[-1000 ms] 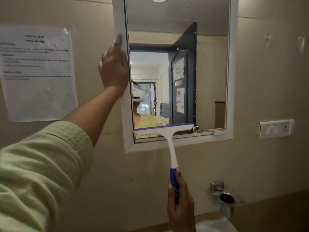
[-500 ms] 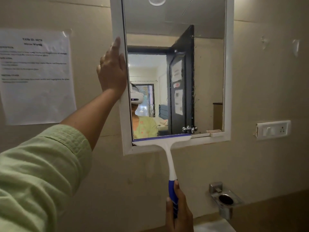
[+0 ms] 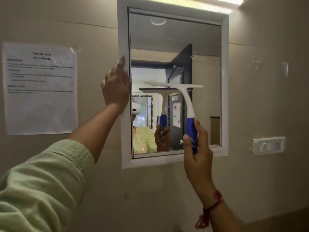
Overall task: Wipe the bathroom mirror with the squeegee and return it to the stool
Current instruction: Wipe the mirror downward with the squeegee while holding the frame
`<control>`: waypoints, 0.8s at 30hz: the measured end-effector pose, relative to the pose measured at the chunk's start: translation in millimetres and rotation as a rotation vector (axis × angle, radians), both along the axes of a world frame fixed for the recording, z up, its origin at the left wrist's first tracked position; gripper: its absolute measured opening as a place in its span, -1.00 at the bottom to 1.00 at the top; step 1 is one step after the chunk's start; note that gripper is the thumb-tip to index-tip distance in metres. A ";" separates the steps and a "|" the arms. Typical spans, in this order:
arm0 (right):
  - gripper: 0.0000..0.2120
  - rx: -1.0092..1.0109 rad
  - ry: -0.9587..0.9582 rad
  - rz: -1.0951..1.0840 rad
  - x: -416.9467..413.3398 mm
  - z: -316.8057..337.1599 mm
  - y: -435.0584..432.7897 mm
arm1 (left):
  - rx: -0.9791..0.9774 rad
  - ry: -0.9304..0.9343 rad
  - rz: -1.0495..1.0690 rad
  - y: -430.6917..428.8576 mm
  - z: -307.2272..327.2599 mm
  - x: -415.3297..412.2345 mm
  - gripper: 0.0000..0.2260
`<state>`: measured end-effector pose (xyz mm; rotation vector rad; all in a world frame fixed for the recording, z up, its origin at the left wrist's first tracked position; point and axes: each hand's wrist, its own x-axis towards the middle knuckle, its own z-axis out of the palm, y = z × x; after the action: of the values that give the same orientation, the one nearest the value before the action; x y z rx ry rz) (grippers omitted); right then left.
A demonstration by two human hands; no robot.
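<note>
A: Where is the squeegee?

B: The right hand holds it. The fingers are wrapped tight around the blue handle. The white blade sits above those fingers, flat across the middle of the mirror. I cannot tell if the blade touches the glass.

A: And the left hand?

B: It lies flat on the mirror's white frame, fingers close together and pointing up. A paper sheet hangs on the wall beside those fingers, on their far side from the mirror.
</note>
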<state>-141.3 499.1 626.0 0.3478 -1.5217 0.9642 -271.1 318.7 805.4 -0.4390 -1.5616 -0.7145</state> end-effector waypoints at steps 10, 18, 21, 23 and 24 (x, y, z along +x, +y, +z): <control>-0.51 0.023 0.174 -0.141 -13.9 142.3 29.2 | -0.008 0.020 0.033 0.1 0.3 -0.4 -0.59; -0.56 0.115 0.159 -0.244 -28.5 194.1 40.3 | -0.027 -0.005 0.061 1.1 1.4 -2.4 -0.60; -0.58 0.082 0.132 -0.223 -33.4 199.4 42.2 | -0.024 -0.005 0.060 1.2 1.2 -1.8 -0.60; -0.60 0.074 0.148 -0.229 -35.8 203.4 44.0 | -0.027 -0.004 0.053 1.4 1.2 -1.2 -0.60; -0.61 0.075 0.158 -0.236 -37.0 206.2 44.7 | -0.027 -0.005 0.050 1.2 1.3 -1.1 -0.60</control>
<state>-178.3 543.8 832.2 0.2830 -1.4205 0.6802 -272.2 320.0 806.7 -0.4170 -1.5837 -0.6568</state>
